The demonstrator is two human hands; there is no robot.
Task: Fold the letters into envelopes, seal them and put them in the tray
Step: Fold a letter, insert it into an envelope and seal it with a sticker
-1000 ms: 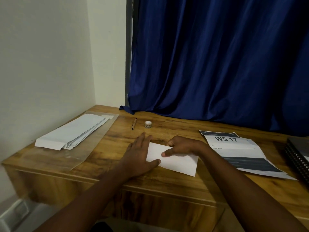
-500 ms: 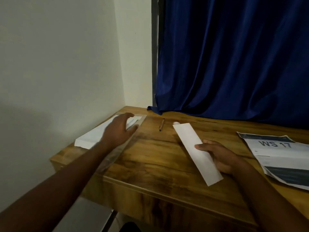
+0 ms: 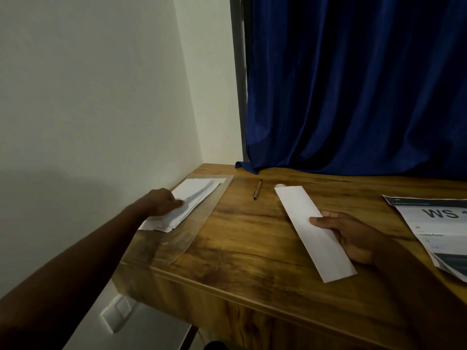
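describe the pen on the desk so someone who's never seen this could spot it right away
Start at the blue curtain behind the wooden desk. Just in front of its hem, between the stack of envelopes on the left and the folded letter in the right hand, lies the pen. It is the only thin, dark stick among flat white papers.
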